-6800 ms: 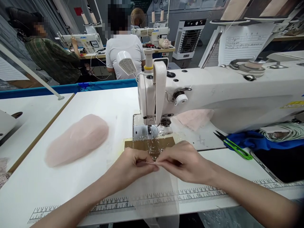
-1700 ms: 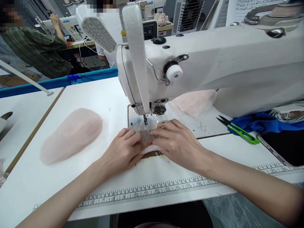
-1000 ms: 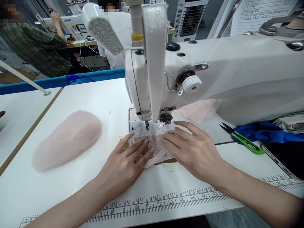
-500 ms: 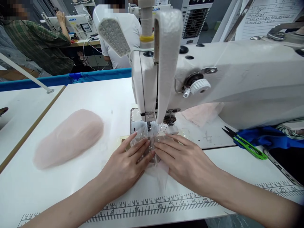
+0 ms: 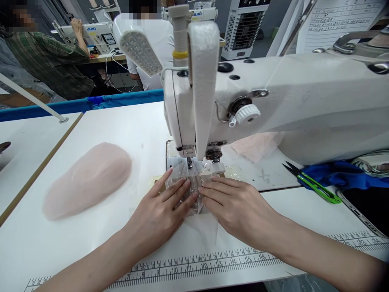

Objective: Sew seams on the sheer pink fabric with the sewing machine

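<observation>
A piece of sheer pale fabric [image 5: 204, 228] lies under the presser foot [image 5: 189, 163] of a white sewing machine [image 5: 291, 97]. My left hand [image 5: 164, 207] rests flat on the fabric's left side, its fingers spread toward the needle area. On the other side, my right hand [image 5: 238, 207] lies flat with fingers stretched out, their tips near the fabric's middle. Between the two hands the fabric shows small folds running to the foot. My palms hide part of it. A separate oval stack of sheer pinkish fabric pieces [image 5: 91, 180] sits to the left.
More pink fabric [image 5: 258, 145] lies behind the needle under the machine arm. Green-handled thread snips [image 5: 319, 186] rest by a blue cloth [image 5: 343, 173] and a dark-screened device [image 5: 367, 207] at right. A printed ruler [image 5: 182, 267] runs along the front edge. Two people sit beyond.
The view has shifted slightly, so the machine head appears a little further left. Both hands stay flat on the fabric, and the folds between them look slightly different.
</observation>
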`<state>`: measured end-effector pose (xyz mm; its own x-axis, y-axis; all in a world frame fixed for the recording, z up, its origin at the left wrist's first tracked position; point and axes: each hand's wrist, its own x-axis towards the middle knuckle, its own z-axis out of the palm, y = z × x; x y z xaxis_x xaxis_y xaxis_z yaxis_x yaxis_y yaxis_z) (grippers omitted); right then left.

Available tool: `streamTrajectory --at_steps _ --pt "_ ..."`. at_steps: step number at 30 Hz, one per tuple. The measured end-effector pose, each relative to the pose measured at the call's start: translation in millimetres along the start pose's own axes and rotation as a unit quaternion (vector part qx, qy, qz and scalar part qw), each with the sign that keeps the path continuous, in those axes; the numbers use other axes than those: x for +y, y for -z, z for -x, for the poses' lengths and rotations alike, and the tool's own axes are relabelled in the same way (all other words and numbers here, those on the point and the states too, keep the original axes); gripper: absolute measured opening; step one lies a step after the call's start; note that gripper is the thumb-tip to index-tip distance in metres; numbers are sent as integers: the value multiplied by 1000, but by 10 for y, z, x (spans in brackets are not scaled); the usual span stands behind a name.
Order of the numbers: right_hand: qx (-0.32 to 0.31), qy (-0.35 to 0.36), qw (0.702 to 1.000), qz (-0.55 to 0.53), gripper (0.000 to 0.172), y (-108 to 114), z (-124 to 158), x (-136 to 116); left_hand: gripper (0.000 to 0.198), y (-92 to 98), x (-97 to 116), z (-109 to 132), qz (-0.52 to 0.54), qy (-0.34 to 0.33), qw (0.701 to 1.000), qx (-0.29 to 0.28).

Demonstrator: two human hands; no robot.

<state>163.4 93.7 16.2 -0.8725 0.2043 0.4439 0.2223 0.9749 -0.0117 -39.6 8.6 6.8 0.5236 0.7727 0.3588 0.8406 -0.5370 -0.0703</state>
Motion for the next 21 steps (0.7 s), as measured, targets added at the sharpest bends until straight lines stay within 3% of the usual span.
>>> streamTrajectory --at_steps 21 --pt "11 -6 1000 12 24 -154 -43 169 34 -68 -175 -89 -21 7 1000 -12"
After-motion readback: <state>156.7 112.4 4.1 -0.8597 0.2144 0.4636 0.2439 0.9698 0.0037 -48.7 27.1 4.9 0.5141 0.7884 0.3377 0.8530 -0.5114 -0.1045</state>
